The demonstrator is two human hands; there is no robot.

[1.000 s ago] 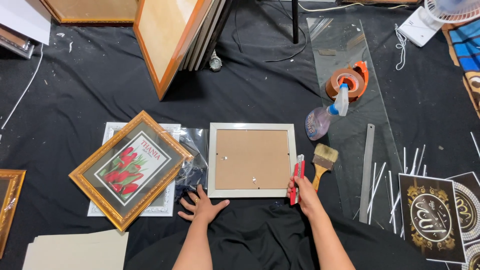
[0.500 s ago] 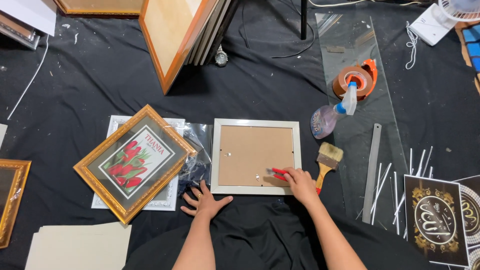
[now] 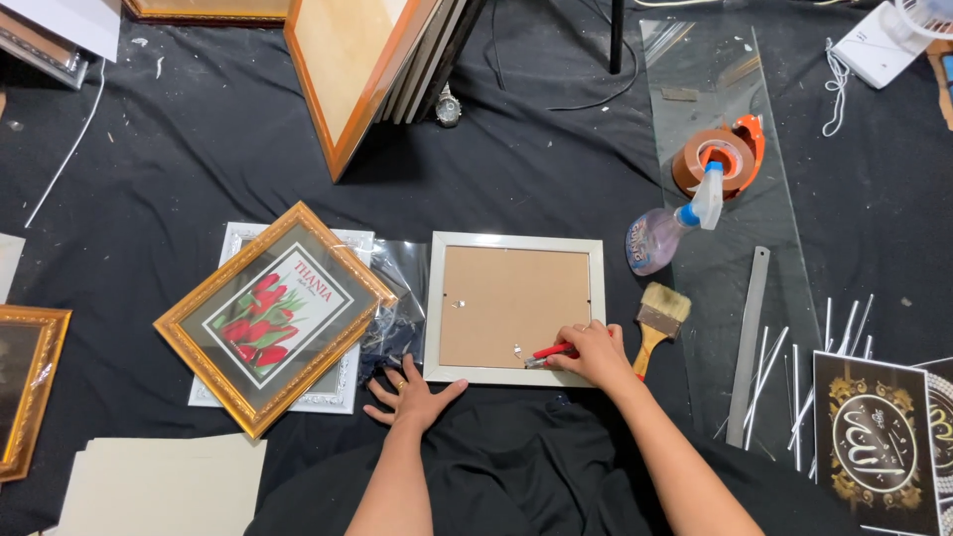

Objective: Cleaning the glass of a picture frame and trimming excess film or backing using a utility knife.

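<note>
A silver picture frame (image 3: 513,241) lies face down on black cloth, its brown backing board (image 3: 501,303) showing. My right hand (image 3: 593,353) grips a red utility knife (image 3: 552,352) with its tip on the backing near the frame's lower edge, beside a small metal clip. My left hand (image 3: 408,394) rests flat with fingers spread on the cloth, touching the frame's lower left corner.
A gold frame with a red flower print (image 3: 275,317) lies on a white frame at the left. To the right are a paintbrush (image 3: 657,314), spray bottle (image 3: 667,227), tape dispenser (image 3: 721,156), metal ruler (image 3: 748,344), glass sheet (image 3: 784,268) and white sticks. Upright frames (image 3: 372,69) lean behind.
My right hand moved the red knife from the frame's right edge onto the backing board, tip pointing left near the bottom clip. My left hand stayed put.
</note>
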